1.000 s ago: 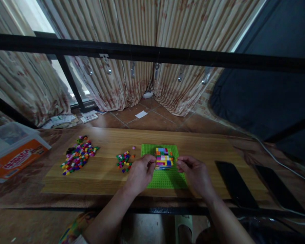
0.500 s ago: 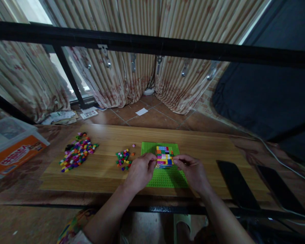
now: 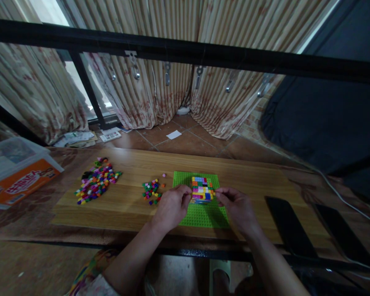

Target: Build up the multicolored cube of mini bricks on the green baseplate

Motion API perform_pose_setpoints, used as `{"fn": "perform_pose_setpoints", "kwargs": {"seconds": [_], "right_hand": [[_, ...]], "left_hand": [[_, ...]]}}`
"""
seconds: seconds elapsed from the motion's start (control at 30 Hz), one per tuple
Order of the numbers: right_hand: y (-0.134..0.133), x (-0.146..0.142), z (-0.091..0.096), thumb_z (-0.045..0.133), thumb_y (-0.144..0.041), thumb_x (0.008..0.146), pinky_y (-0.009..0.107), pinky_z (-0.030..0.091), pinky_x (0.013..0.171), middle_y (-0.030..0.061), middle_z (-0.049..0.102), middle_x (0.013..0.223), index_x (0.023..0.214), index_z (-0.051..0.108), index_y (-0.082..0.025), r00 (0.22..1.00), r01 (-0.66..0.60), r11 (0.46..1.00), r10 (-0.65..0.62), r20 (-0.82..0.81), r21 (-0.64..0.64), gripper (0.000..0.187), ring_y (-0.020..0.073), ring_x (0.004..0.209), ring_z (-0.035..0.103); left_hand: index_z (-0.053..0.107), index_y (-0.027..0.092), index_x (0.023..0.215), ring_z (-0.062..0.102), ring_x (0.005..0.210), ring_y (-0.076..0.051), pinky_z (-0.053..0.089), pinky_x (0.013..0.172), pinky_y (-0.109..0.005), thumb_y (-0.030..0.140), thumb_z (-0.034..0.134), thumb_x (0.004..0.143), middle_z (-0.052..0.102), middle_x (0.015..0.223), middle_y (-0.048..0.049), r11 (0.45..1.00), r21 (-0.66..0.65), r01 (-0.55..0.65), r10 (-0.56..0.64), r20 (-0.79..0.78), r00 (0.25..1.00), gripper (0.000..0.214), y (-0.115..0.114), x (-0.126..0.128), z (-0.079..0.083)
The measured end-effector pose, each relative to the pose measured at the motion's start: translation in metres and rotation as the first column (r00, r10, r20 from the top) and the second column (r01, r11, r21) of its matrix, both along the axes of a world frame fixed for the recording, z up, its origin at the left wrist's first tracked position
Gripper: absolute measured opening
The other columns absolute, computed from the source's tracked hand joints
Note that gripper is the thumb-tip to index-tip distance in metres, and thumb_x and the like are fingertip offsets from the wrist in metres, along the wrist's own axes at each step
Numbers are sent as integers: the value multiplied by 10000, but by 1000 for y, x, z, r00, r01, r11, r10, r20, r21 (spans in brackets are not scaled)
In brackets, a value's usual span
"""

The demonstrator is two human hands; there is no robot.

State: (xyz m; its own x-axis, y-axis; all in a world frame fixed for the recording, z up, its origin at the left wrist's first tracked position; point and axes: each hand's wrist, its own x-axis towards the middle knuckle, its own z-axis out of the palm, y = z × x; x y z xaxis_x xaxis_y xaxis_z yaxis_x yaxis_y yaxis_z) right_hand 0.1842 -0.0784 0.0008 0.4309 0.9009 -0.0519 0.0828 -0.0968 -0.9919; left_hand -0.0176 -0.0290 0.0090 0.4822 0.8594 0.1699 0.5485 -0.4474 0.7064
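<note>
A green studded baseplate (image 3: 203, 216) lies on the wooden board (image 3: 129, 205) in front of me. On it stands a multicoloured block of small bricks (image 3: 201, 189). My left hand (image 3: 172, 205) is curled, with its fingertips pressed against the block's left side. My right hand (image 3: 238, 207) is pinched against the block's right edge. Whether a loose brick sits between those fingers is too small to tell. A small cluster of loose bricks (image 3: 152, 191) lies just left of my left hand. A bigger heap of bricks (image 3: 96, 183) sits further left.
A clear plastic box with an orange label (image 3: 15, 176) stands at the far left. Two dark flat phones (image 3: 291, 226) (image 3: 342, 230) lie on the right. A black bar (image 3: 185, 51) crosses the view above. Curtains and tiled floor lie beyond the table.
Both hands stay at the block; the right hand has closed in from slightly apart to touch its right edge. The camera view has shifted a little.
</note>
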Motion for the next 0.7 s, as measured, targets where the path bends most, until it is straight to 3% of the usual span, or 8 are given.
{"fn": "perform_pose_setpoints", "kwargs": {"seconds": [0.2, 0.7], "right_hand": [[0, 0, 0, 825, -554, 545, 266, 460, 523, 32, 675, 656, 699, 725, -182, 1000, 2, 1000, -2, -10, -3, 415, 147, 572, 558], [-6, 2, -7, 711, -525, 742, 243, 385, 528, -8, 617, 633, 775, 718, -176, 982, -60, 998, 62, 180, -13, 351, 118, 549, 476]], "left_hand": [[641, 201, 891, 653, 783, -147, 470, 711, -228, 161, 492, 905, 709, 883, -27, 1000, 8, 3, -3, 16, 1000, 155, 0, 0, -3], [624, 196, 885, 659, 766, -157, 474, 701, -247, 171, 469, 921, 699, 869, -31, 999, 38, 0, 0, -14, 1000, 161, -2, 1, -2]]}}
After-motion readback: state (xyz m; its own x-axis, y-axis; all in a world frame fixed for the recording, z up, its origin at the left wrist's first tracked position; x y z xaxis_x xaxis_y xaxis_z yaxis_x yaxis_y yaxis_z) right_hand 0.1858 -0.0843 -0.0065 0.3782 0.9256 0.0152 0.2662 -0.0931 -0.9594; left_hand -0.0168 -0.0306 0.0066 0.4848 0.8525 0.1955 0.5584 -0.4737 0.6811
